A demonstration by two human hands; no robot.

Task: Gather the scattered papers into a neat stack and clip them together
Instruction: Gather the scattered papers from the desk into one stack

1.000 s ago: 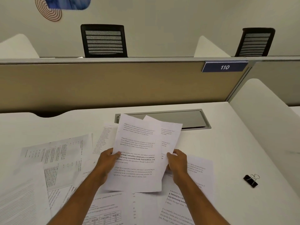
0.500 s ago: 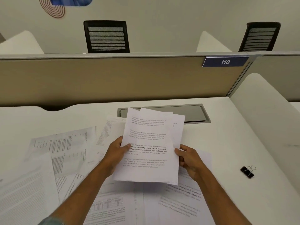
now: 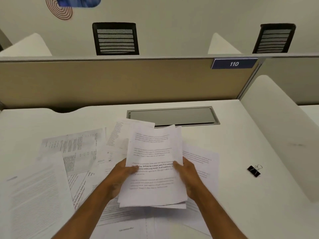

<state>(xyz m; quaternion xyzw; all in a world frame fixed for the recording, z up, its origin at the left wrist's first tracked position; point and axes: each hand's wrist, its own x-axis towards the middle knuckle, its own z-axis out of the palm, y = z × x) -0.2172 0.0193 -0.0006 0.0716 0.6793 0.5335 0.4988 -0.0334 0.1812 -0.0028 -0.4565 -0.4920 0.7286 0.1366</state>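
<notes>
I hold a small bundle of printed sheets (image 3: 153,152) tilted up over the white desk (image 3: 241,195). My left hand (image 3: 120,175) grips its left edge and my right hand (image 3: 187,173) grips its right edge, thumbs on top. Their edges are nearly lined up, with a few corners sticking out at top and bottom. More printed papers lie scattered flat on the desk: a table sheet (image 3: 72,147) at left, a text page (image 3: 38,195) at far left, another page (image 3: 202,157) under my right hand. A black binder clip (image 3: 254,170) lies alone on the desk at right.
A grey cable hatch (image 3: 172,116) is set into the desk behind the papers. A tan partition (image 3: 103,81) with a blue "110" sign (image 3: 234,63) closes off the back. A white divider (image 3: 279,126) bounds the right side. Two black chairs stand beyond.
The fanned sheets in my hands have come together into a tighter bundle. My right hand moved in from beside the sheets and closed on their right edge.
</notes>
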